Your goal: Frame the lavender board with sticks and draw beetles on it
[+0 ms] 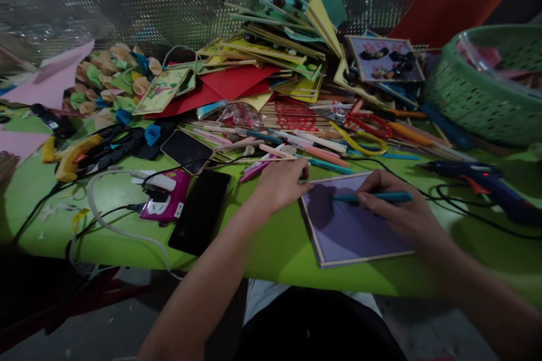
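A purple card [355, 231] with thin wooden strips along its edges lies on the green table in front of me. My right hand [392, 203] is closed around a teal marker pen [396, 197], its tip pointing left at the card's surface. A few faint teal lines show just below the tip. At the card's upper left corner, my left hand [283, 180] has its fingers bent, thumb and forefinger on the edge. Just beyond that hand lie several loose markers [324, 164], pink, orange and teal.
Yellow-handled scissors [364, 144] and a pile of coloured cards [271, 53] lie behind. To the right are a blue glue gun [486, 180] with its cord and a green basket [478, 90]. Two phones, including a black phone [201, 211], and a pink power strip [167, 200] sit left.
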`<move>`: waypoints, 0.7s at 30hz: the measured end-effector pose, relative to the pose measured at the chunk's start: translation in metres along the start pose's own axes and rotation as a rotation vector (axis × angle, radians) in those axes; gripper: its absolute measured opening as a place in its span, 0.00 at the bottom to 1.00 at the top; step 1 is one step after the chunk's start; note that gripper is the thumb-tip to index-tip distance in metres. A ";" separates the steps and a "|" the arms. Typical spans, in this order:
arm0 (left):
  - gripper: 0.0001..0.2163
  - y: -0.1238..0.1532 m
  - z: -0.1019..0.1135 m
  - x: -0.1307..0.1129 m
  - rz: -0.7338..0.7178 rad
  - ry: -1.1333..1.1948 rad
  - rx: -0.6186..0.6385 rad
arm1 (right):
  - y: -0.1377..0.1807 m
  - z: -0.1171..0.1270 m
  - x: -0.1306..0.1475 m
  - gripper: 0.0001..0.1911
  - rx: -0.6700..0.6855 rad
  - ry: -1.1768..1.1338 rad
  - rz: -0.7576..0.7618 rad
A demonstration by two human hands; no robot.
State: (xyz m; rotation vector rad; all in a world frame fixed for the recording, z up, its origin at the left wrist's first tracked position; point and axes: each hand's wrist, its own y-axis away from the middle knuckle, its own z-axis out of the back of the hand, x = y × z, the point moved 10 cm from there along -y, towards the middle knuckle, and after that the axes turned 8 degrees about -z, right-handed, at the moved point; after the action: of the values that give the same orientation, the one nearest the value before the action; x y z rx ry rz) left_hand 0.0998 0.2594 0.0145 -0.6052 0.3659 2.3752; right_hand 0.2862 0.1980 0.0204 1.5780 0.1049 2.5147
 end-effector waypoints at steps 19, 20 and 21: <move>0.09 0.000 0.002 -0.002 0.010 -0.009 0.022 | 0.001 -0.003 -0.003 0.22 0.042 -0.042 -0.024; 0.09 0.000 0.002 -0.002 0.009 -0.009 0.020 | 0.001 -0.003 -0.003 0.22 0.044 -0.039 -0.021; 0.09 0.000 0.002 -0.002 0.009 -0.009 0.019 | 0.001 -0.003 -0.002 0.22 0.043 -0.037 -0.018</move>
State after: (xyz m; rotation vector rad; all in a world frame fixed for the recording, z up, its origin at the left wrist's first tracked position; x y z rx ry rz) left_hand 0.1001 0.2590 0.0170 -0.5858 0.3874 2.3792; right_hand 0.2849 0.1971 0.0172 1.6308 0.1687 2.4842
